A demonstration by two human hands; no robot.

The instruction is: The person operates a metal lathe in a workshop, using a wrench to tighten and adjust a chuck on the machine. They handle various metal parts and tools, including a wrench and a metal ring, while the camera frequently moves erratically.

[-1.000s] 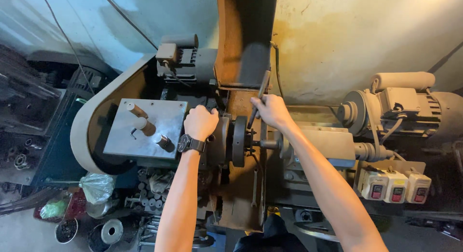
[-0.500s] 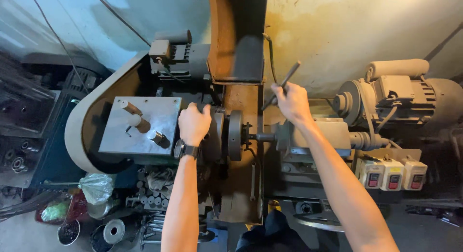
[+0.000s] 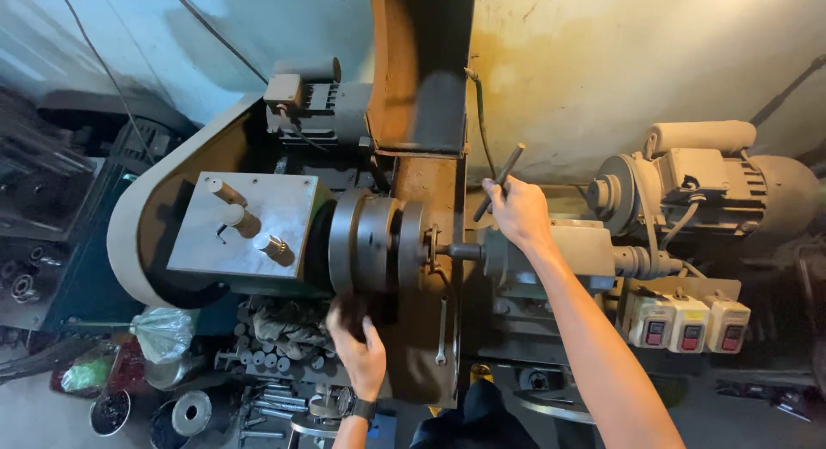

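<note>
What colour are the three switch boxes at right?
The switch boxes are cream, each with a red button; head view.

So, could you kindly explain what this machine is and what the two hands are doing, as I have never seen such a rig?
This is one view from a camera on the person's head, looking down at a lathe: a metalworking machine that spins a part in the round chuck. The right hand has its grip on a dark rod beside the chuck. The left hand reaches up under the chuck and holds nothing that I can see. A grey box with knobs sits left of the chuck, a motor at the right, and three switch boxes below it.
</note>
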